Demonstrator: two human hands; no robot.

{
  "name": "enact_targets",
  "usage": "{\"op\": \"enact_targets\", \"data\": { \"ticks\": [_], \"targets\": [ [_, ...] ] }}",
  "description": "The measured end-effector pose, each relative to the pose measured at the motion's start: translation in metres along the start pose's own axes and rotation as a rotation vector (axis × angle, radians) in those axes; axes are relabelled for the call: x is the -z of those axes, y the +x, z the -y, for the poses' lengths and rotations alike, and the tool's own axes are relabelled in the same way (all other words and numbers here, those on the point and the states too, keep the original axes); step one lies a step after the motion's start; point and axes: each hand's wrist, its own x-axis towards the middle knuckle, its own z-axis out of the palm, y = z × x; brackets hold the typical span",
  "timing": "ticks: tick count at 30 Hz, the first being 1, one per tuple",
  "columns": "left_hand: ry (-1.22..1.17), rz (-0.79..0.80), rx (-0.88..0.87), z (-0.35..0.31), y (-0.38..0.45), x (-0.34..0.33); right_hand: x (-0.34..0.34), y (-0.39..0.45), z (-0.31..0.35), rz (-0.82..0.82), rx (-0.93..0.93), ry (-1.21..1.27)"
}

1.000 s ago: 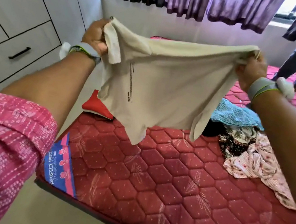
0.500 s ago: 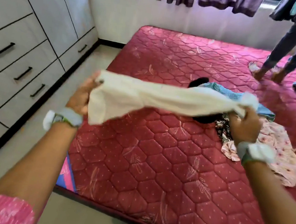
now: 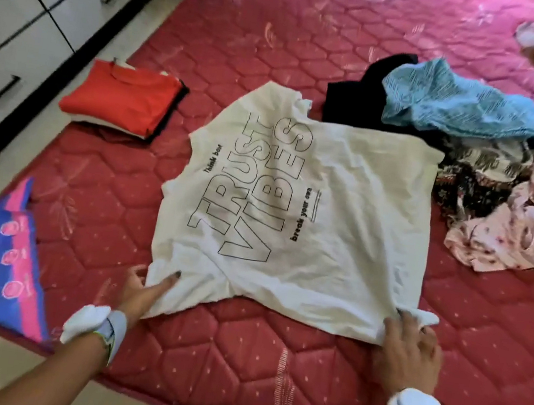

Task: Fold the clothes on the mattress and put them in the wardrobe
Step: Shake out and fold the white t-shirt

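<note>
Half a second ago the white shirt (image 3: 308,215) hung stretched in the air; now it lies flat on the mattress (image 3: 233,370), print up. The left hand (image 3: 141,291) and right hand (image 3: 406,351) each pinch a near corner, grip not yet let go. Spreading looks done, so folding can begin. Beyond lie a folded red stack (image 3: 124,101) and an unfolded heap (image 3: 491,149).

T-shirt (image 3: 305,215) lies spread flat mid-mattress (image 3: 234,364), hem edge nearest. Left hand (image 3: 141,291) and right hand (image 3: 406,348) on its near corners. Folded stack (image 3: 124,101) to its left, near the wardrobe (image 3: 27,10). Unfolded clothes pile (image 3: 491,173) right and behind, touching the shirt's far edge.
</note>
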Motion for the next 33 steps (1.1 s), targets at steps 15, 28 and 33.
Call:
{"op": "enact_targets", "data": {
  "ticks": [15, 28, 33],
  "targets": [
    [0.32, 0.157, -0.046, 0.059, -0.031, 0.006, -0.006, -0.025, 0.032, 0.216, -0.008, -0.183],
    [-0.287, 0.395, 0.097, 0.017, -0.06, 0.027, 0.007, -0.014, 0.221, 0.222, 0.772, 0.227],
    [-0.281, 0.511, 0.063, -0.021, -0.027, 0.04, 0.02, 0.042, 0.245, 0.681, 0.703, 0.658]
  ]
}}
